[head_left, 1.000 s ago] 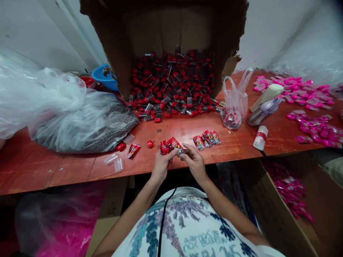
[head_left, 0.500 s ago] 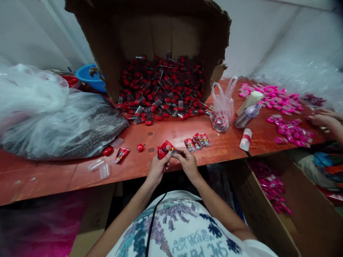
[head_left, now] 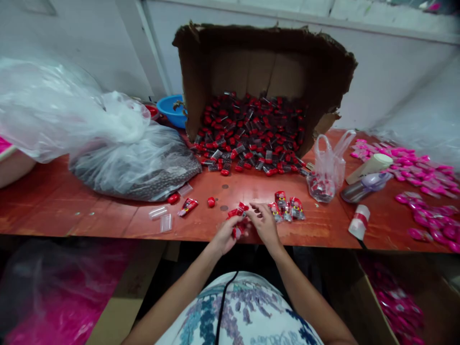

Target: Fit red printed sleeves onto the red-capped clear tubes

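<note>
How many red packets (head_left: 235,212) the left hand (head_left: 226,235) has is hard to tell, since its fingers cover part of them. That hand is half closed, thumb pressed over the glossy, crinkled film. The right hand (head_left: 265,224), just beside at 3 o'clock, has its fingers loosely bent; whether the tips pinch a packet edge, I cannot tell.

The held packets are over the table's near edge (head_left: 201,234), blurred, their print unreadable. Between 2 and 3 o'clock from them lie similar sachets (head_left: 296,208), shiny red above, clear and greyish below, with yellow-and-black pictures.

At 12 o'clock, a torn-edged cardboard box (head_left: 196,72) falls into shadow behind heaped red-capped, clear tubes (head_left: 251,132). At 10 o'clock, cloudy plastic blurs the round dark beads in a sack (head_left: 140,163); nearer is a rounded red cap (head_left: 211,202). At 4 o'clock, a carton (head_left: 381,302) is cut off below.
</note>
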`<state>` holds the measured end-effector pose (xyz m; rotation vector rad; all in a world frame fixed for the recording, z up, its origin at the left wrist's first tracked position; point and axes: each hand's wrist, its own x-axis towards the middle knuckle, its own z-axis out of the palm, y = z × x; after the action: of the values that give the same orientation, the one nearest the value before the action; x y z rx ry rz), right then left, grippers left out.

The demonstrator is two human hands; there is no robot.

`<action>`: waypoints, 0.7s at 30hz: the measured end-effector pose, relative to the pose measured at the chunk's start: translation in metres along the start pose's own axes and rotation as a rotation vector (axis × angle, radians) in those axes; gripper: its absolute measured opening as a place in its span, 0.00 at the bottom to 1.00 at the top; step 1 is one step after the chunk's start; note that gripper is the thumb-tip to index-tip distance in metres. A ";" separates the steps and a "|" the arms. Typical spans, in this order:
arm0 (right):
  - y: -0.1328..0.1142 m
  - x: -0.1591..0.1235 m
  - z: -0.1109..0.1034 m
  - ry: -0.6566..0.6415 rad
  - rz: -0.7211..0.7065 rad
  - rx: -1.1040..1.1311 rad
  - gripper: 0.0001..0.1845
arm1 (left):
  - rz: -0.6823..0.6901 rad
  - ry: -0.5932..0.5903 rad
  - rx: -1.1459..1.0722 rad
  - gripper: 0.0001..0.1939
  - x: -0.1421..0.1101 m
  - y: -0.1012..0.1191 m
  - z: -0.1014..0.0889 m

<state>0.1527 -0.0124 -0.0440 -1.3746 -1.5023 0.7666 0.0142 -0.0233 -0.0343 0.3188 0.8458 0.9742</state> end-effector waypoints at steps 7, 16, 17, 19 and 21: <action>-0.007 0.040 0.026 -0.140 0.205 0.396 0.13 | 0.204 0.130 0.137 0.19 -0.008 0.021 -0.034; -0.021 0.042 0.062 -0.351 0.074 0.144 0.14 | 0.373 0.138 0.227 0.25 0.000 0.032 -0.041; -0.021 0.046 0.064 -0.422 0.096 0.191 0.17 | 0.350 0.161 0.197 0.23 0.002 0.032 -0.044; -0.015 0.059 0.065 -0.462 0.125 0.198 0.24 | 0.296 0.232 0.120 0.19 0.006 0.032 -0.054; -0.006 0.080 0.065 -0.359 0.087 0.066 0.26 | 0.250 0.284 0.044 0.17 0.008 0.032 -0.064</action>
<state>0.0955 0.0740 -0.0457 -1.3075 -1.6803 1.1561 -0.0502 -0.0069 -0.0609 0.3338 1.1053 1.2546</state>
